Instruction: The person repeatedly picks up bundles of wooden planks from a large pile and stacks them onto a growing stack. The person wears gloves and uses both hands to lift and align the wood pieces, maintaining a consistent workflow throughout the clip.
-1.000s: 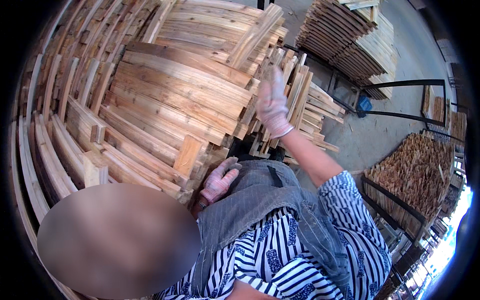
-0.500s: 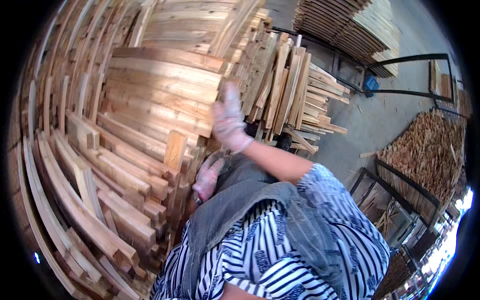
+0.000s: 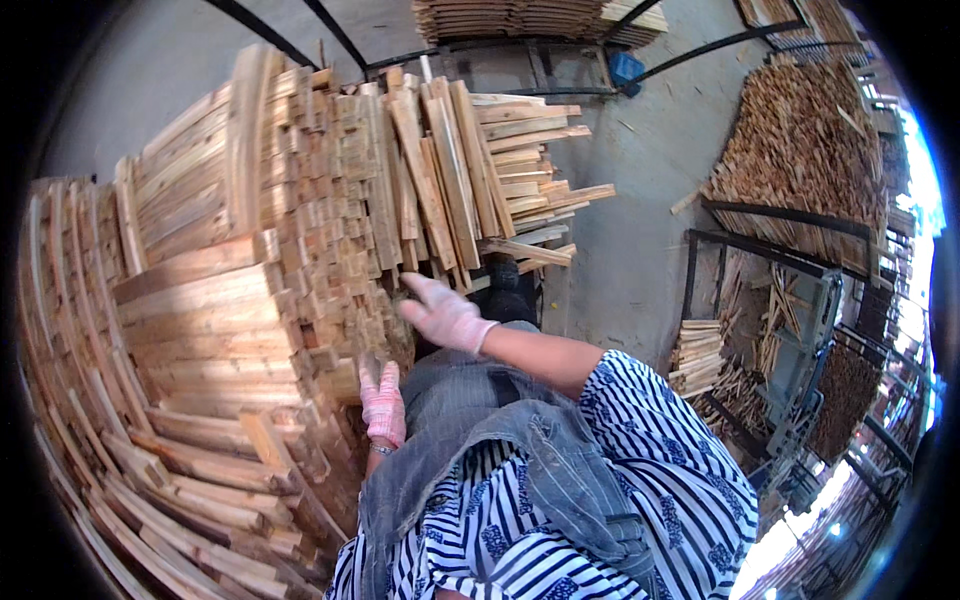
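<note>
A large stack of sawn wooden boards [image 3: 200, 345] rises on my left, its cut ends [image 3: 325, 200] turned toward me. My right hand [image 3: 447, 316], in a whitish-pink glove, is stretched out beside those ends with its fingers extended and nothing in it. Lower down, close to my body, my left hand [image 3: 383, 408] wears a similar glove. Its fingers point up and apart against the stack's near face, and I cannot tell whether they touch the wood. Just beyond my right hand lie loose narrow wooden strips [image 3: 440, 165].
More strips [image 3: 540, 200] stick out to the right above the concrete floor [image 3: 620, 260]. A black metal frame [image 3: 700, 65] runs behind, with a blue object [image 3: 627, 68] near it. On the far right stand a big pile of wood pieces [image 3: 800, 150] and a rack of offcuts [image 3: 700, 350].
My view has swung left to right, so the stack sits farther left. My right hand has come down from the board stack toward the loose strips. The left hand's fingers now point more upward.
</note>
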Demonstrator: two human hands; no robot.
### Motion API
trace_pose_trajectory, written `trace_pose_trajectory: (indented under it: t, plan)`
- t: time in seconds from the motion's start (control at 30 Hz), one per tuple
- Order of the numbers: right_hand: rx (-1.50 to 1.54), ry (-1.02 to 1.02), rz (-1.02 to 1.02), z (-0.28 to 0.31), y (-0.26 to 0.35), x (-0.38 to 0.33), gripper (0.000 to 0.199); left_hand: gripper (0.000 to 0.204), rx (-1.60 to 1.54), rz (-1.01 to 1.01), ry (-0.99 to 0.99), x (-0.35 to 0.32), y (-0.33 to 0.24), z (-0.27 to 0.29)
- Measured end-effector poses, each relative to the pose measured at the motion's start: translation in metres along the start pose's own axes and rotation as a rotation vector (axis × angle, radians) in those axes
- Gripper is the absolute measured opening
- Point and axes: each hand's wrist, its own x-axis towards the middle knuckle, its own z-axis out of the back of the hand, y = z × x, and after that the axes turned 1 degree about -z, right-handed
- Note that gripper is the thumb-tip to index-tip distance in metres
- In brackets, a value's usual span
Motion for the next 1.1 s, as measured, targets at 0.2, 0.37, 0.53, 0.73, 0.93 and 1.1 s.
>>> trace_pose_trajectory:
  t: [0.2, 0.37, 0.53, 0.73, 0.93, 1.1]
  plan:
    - [-0.151, 0.045, -0.433, 0.086, -0.176, -0.003, 0.058, 0.054, -0.047, -0.039, 0.490, 0.066, 0.008, -0.085]
    - [-0.121, -0.187, -0.469, 0.129, -0.290, 0.080, 0.067, 0.080, -0.223, 0.034, 0.404, 0.227, 0.093, -0.197]
    - [-0.068, -0.334, -0.434, 0.155, -0.350, 0.203, 0.077, 0.092, 0.187, 0.160, 0.186, 0.297, 0.044, -0.270]
    - [-0.007, -0.539, -0.539, 0.107, -0.380, 0.302, 0.088, 0.105, 0.362, -0.010, -0.074, 0.303, 0.095, -0.359]
    - [-0.040, -0.445, -0.507, 0.096, -0.366, 0.299, 0.104, 0.112, -0.042, 0.107, -0.018, 0.317, 0.090, -0.323]
    - [-0.020, -0.524, -0.581, 0.092, -0.355, 0.310, 0.101, 0.093, -0.062, 0.176, -0.027, 0.330, 0.070, -0.352]
